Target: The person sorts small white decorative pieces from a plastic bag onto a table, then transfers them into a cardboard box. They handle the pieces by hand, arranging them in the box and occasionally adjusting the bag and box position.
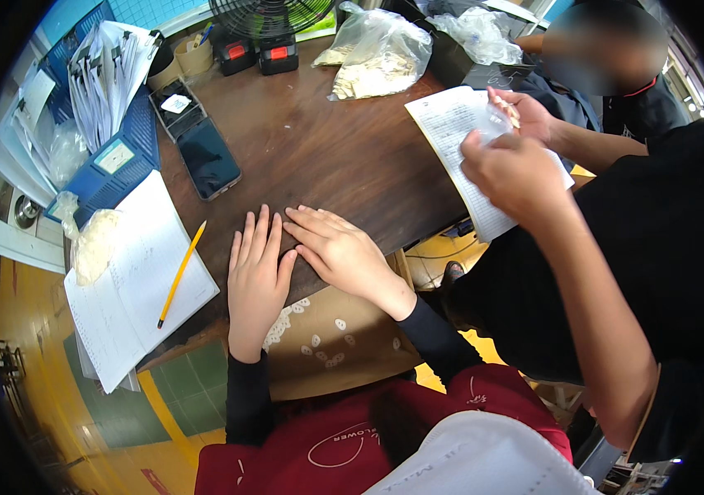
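Observation:
My left hand (259, 272) lies flat at the near edge of the brown wooden table (302, 140), its fingers stretched out and holding nothing. Close beside it, my right hand (340, 254) also rests flat, fingers extended and pointing up-left. Below my wrists an open brown drawer or box (381, 351) holds several small white oval pieces (319, 340). A yellow pencil (181, 276) lies on an open notebook (133, 305) to the left of my hands. On the notebook's far left corner sits a knotted clear bag of pale pieces (98, 247).
At right, a co-worker's hands (513, 165) hold a small clear bag above a written notebook (443, 124). Farther back are a phone (207, 159), a blue file basket (129, 161) of papers, a fan (269, 16) and plastic bags of pale pieces (381, 62).

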Available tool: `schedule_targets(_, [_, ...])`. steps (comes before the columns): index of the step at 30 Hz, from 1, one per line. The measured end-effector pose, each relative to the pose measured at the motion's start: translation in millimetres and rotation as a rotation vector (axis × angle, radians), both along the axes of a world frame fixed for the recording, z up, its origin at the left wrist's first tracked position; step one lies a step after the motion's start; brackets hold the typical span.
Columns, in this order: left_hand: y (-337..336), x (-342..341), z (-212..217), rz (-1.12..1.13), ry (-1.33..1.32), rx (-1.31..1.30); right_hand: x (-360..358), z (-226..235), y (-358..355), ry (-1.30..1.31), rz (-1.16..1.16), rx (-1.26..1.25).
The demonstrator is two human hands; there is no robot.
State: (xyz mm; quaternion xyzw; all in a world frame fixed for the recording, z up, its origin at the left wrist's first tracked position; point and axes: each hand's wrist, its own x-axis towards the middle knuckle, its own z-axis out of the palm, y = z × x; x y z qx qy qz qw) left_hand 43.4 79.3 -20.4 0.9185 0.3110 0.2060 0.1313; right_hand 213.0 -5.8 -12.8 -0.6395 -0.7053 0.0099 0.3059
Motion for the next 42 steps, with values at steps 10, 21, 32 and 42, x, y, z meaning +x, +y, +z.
schedule_targets(10, [1.9,-0.1,-4.6,0.009,0.043,0.033,-2.0,-2.7,-0.2,-0.085,-0.065,0.012])
schedule_targets(21, [2.2,-0.2,-5.7,0.005,0.019,0.053,-2.0,-4.2,0.0,-0.070,-0.075,0.033])
schedule_targets(32, [1.5,-0.3,-4.3,0.016,0.042,0.036,-1.5,-6.4,-0.1,-0.056,-0.067,0.043])
schedule_targets(42, [1.7,-0.5,-4.4,0.013,0.043,0.036,-1.6,-5.9,-0.1,-0.045,-0.059,0.027])
